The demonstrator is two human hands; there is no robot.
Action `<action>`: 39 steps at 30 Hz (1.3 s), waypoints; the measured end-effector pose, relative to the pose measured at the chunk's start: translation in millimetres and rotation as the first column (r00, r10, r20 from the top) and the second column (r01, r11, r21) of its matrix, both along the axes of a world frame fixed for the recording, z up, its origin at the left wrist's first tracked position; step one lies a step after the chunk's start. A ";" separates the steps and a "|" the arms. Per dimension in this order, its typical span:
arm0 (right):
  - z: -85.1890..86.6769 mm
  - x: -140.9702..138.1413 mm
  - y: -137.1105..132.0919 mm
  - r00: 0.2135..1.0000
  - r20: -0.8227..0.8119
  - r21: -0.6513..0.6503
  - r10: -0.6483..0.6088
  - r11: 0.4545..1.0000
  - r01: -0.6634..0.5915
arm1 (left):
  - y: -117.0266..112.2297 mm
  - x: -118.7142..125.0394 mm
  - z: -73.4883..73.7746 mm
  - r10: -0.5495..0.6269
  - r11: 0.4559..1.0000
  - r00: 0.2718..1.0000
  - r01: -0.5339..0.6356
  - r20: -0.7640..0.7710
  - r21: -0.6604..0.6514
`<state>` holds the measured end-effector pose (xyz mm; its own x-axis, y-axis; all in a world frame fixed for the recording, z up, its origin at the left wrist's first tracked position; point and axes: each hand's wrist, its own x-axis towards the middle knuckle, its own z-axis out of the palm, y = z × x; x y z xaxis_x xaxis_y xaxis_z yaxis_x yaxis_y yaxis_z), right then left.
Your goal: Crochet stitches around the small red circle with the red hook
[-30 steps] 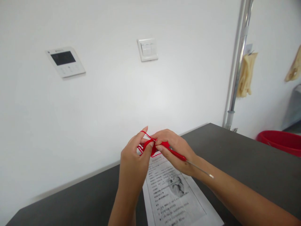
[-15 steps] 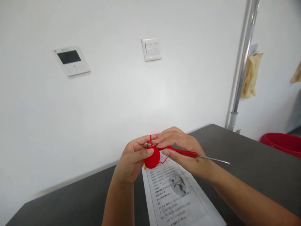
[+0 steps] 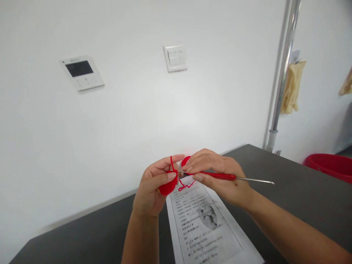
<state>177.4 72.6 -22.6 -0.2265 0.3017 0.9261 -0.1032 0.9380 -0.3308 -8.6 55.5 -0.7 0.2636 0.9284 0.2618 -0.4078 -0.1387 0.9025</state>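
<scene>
My left hand (image 3: 154, 181) pinches a small red crochet piece (image 3: 167, 185) between thumb and fingers. A strand of red yarn (image 3: 172, 162) runs over its raised index finger down to the piece. My right hand (image 3: 220, 176) is closed around the red handle of a crochet hook (image 3: 220, 176), whose bare metal end points right. The hook's other tip reaches the top edge of the piece; whether it sits in a stitch is too small to tell. Behind my right fingers shows a rounded red thing, perhaps the yarn ball, partly hidden. Loose yarn hangs between the hands.
Under my hands a printed sheet (image 3: 203, 234) with a picture lies on the dark table (image 3: 90, 231). The white wall behind carries a switch (image 3: 177, 58) and a panel (image 3: 82, 72). To the right stand a metal pole (image 3: 283, 73) and a red tub (image 3: 327, 165).
The hook has shifted right, drawing partly back from the piece. My left hand has tilted the piece and moved it slightly left. More of a red rounded thing shows behind my right fingers.
</scene>
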 end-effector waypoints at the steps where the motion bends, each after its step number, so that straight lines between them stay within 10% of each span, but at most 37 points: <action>1: -0.3 0.7 -1.3 1.000 -0.013 -0.038 0.025 0.999 -0.026 | -0.2 0.1 0.8 -0.002 1.000 1.000 0.002 0.031 0.008; 11: 4.0 9.0 -0.1 0.984 0.025 -0.020 0.177 0.984 -0.177 | -3.5 2.0 5.7 -0.107 0.993 0.988 0.112 0.111 -0.035; 20: 3.2 3.9 -4.6 0.942 -0.132 -0.251 0.309 0.909 -0.333 | -2.4 -6.0 7.3 -0.157 0.986 0.988 0.157 0.000 -0.058; 28: 7.9 15.4 -1.7 0.950 0.033 -0.130 0.309 0.944 -0.303 | -2.6 -9.6 8.1 -0.098 0.993 0.994 0.095 -0.038 -0.073; 34: -1.0 7.3 -0.2 0.904 -0.204 -0.379 0.376 0.821 -0.427 | -8.2 -13.9 6.6 0.033 0.999 0.989 -0.036 -0.142 -0.021; 39: -6.8 -2.1 2.4 0.948 -0.219 -0.150 0.233 0.952 -0.268 | -12.2 -7.6 8.9 0.131 0.991 0.978 -0.130 -0.162 0.020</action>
